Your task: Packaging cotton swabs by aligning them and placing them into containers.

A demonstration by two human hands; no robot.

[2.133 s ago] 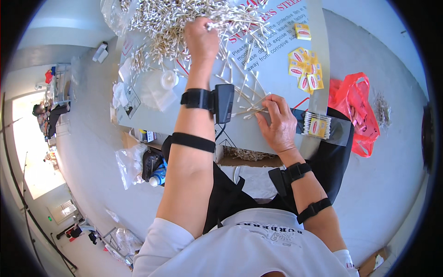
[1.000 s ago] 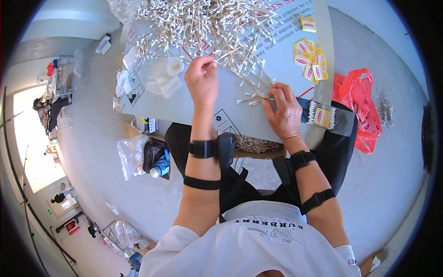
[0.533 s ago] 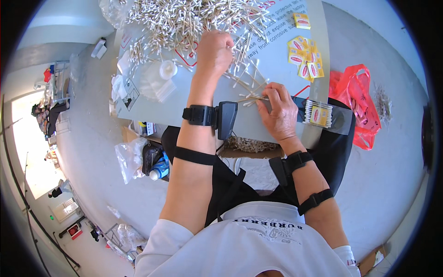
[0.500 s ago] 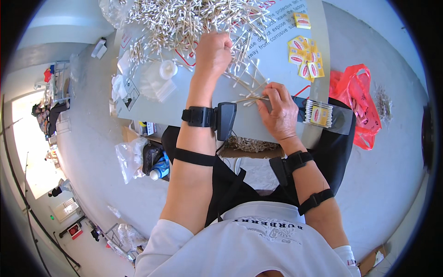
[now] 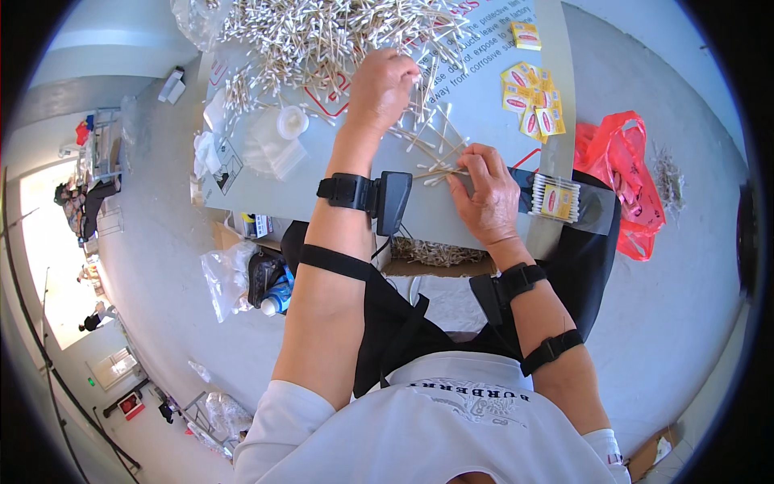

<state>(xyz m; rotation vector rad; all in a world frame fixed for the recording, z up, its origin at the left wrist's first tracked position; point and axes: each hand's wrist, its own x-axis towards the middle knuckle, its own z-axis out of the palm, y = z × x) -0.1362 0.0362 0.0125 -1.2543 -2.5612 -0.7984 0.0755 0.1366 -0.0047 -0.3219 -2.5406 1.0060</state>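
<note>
Looks like a packing workshop tbh: grey surface (image 5: 427,211) heaped with white-tipped, tan-stemmed cotton swabs (image 5: 322,36), yellow printed cards (image 5: 530,100) along its right, brown cardboard box (image 5: 439,268) under its near edge.

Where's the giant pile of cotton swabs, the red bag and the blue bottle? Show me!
Pile of cotton swabs (image 5: 314,40): head view, middle of the heap.
Red bag (image 5: 627,187): head view, middle of its crinkled side.
Blue bottle (image 5: 280,292): head view, blue body above the white cap.
</note>
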